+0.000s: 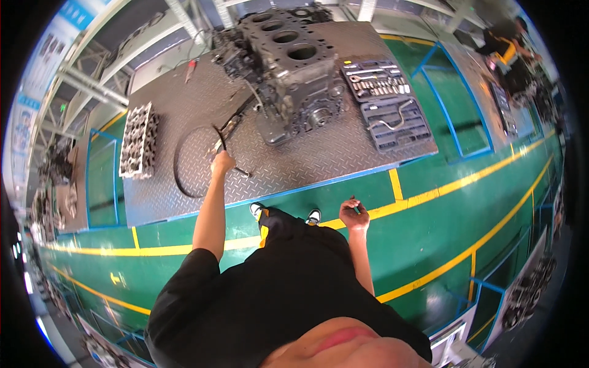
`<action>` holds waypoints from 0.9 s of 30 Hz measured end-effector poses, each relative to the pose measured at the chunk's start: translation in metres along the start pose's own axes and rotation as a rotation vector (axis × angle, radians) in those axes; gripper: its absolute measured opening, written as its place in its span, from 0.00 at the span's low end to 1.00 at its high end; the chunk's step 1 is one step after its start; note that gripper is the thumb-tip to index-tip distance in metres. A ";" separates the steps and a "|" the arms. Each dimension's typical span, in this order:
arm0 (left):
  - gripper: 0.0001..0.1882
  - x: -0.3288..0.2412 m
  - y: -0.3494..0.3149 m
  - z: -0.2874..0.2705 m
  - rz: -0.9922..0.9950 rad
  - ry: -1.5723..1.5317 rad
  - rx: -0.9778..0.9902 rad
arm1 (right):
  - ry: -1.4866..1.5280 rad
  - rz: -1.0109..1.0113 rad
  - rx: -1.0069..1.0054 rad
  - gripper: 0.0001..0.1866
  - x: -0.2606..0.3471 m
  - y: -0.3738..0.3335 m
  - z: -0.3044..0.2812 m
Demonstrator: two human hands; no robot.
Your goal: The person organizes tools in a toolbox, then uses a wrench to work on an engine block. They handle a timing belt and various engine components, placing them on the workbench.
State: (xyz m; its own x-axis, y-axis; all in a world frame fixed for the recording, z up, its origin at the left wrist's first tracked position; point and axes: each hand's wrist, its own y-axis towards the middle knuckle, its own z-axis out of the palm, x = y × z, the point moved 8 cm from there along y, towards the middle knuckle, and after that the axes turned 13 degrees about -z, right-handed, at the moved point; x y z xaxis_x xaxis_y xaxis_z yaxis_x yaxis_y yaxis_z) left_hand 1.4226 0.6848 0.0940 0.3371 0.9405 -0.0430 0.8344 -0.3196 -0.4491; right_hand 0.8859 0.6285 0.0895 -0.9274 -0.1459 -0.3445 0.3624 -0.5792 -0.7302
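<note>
Left hand (223,162): curls fingers closed around a slim, dark, rod-like piece (243,173).
Dark rod-like piece: lies within the left fingers, over the grey diamond-plate metal counter (307,165); slants from far-left to near-right of them.
Nearer hand: left; right hand (355,216) well off to the right, half-curled, fingers apart, seemingly empty.
Thin black hose-like loop (175,165): rests left of the left fingers.
Dark metal engine block (288,92): stands beyond them, rightward.
</note>
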 end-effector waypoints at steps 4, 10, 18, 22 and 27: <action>0.26 0.004 -0.009 -0.006 -0.036 -0.071 -0.040 | -0.025 -0.003 -0.013 0.12 0.003 0.001 0.002; 0.21 0.009 -0.028 -0.012 -0.080 -0.173 -0.008 | -0.024 -0.007 -0.054 0.13 0.007 0.007 0.002; 0.18 0.019 -0.048 -0.015 -0.191 -0.180 0.006 | -0.014 0.075 -0.095 0.14 0.015 0.017 0.002; 0.18 0.033 -0.060 -0.019 -0.270 -0.296 0.035 | -0.014 0.063 -0.106 0.10 0.020 0.022 0.001; 0.19 0.045 -0.061 -0.019 -0.266 -0.360 0.083 | -0.016 0.055 -0.229 0.11 0.018 0.025 -0.005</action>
State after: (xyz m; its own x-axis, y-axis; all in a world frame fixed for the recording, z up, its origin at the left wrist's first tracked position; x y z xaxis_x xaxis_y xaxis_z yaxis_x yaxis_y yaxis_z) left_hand 1.3951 0.7447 0.1370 -0.0693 0.9735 -0.2178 0.8287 -0.0654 -0.5559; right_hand 0.8791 0.6156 0.0622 -0.9061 -0.1863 -0.3797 0.4228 -0.3733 -0.8257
